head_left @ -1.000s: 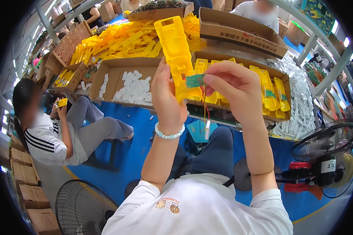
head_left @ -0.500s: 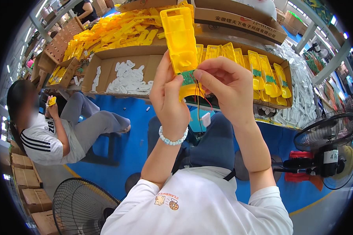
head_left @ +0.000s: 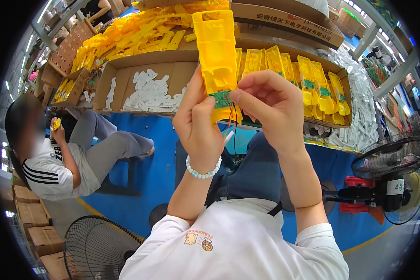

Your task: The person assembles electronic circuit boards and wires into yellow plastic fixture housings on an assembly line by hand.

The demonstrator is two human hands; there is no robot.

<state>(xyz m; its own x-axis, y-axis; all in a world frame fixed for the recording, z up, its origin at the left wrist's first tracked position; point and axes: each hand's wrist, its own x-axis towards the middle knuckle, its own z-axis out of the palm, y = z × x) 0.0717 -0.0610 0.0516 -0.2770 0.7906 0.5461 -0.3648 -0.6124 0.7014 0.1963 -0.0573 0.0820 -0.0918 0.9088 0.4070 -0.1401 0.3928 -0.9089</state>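
My left hand (head_left: 199, 119) grips a yellow plastic housing (head_left: 216, 44) from its left side, open face toward me, with the thumb on its lower part. A small green circuit board (head_left: 221, 100) lies across the lower end of the housing. Thin red and black wires (head_left: 233, 122) hang down from the board, and a small white piece (head_left: 228, 137) shows beside them. My right hand (head_left: 273, 102) is at the right edge of the board, thumb and forefinger pinched together. Whatever sits between those fingertips is too small to make out.
A cardboard tray (head_left: 121, 77) holds white plastic pieces (head_left: 151, 91). Yellow housings with boards (head_left: 319, 88) stand in a box at right, and loose yellow parts (head_left: 130, 35) are heaped behind. Fans (head_left: 100, 245) stand on both sides. A co-worker (head_left: 56, 158) sits at left holding a yellow part.
The housing has shifted slightly right and down in both hands. The wires and white piece have swung left. My right fingertips stay by the board.
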